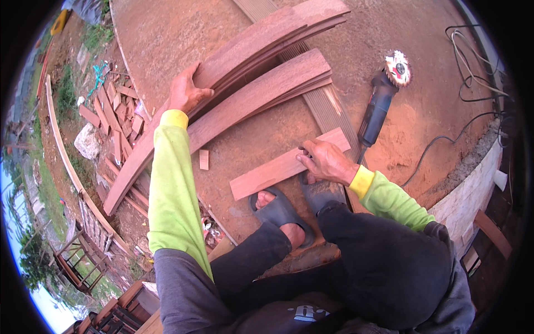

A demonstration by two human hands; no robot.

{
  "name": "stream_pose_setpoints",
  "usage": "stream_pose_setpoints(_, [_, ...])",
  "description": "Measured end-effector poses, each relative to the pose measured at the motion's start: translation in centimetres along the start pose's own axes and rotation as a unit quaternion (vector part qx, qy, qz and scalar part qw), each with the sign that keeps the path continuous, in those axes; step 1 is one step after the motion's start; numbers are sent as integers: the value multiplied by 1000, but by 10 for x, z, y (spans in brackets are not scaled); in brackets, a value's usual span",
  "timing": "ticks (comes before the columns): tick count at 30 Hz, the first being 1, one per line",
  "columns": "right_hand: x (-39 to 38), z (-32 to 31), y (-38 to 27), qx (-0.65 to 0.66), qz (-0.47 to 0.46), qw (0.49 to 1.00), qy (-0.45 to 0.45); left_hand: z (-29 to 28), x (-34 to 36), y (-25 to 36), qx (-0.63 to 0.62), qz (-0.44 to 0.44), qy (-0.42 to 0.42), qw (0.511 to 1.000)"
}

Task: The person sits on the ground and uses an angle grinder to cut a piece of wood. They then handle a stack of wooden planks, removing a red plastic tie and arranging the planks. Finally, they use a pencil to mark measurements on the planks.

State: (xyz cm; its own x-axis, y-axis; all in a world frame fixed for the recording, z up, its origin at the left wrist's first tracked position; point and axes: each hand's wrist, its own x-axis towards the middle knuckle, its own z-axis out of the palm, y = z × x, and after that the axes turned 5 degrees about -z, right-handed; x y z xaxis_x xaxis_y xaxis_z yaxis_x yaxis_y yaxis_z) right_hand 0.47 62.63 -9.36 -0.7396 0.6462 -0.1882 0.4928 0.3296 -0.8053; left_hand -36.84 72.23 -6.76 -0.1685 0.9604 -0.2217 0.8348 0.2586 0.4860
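Observation:
My left hand (pixel 188 92) rests on a long stack of reddish wooden planks (pixel 261 39), its thumb and fingers spread over the top edge. Beside that stack, a second plank pile (pixel 267 92) lies nearer to me, and both cross a grooved board (pixel 325 108). In my right hand (pixel 328 160) is a short wooden board (pixel 272 171), pinched near its right end above my sandals (pixel 283 217). To the right of the grooved board lies an angle grinder (pixel 378 106) with a toothed saw blade (pixel 398 69) on it.
A small wood block (pixel 204 160) lies on the concrete floor (pixel 167 33). Wood offcuts (pixel 119 114) are heaped beyond the floor's left edge, near a pale rock (pixel 87 141). A power cord (pixel 439 142) runs right from the grinder toward tangled cables (pixel 473 67) and a low wall (pixel 464 189).

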Motion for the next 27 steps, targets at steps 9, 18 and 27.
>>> stream_pose_setpoints(9, [0,-4,4,-2,23,1000,-14,80,-97,29,109,151,131,974])
stream_pose_setpoints(18, [-10,-9,14,-2,49,999,5,95,-84,13,162,31,59,985])
stream_pose_setpoints(27, [-15,-10,11,-29,56,998,-18,91,-87,16,152,39,80,984])
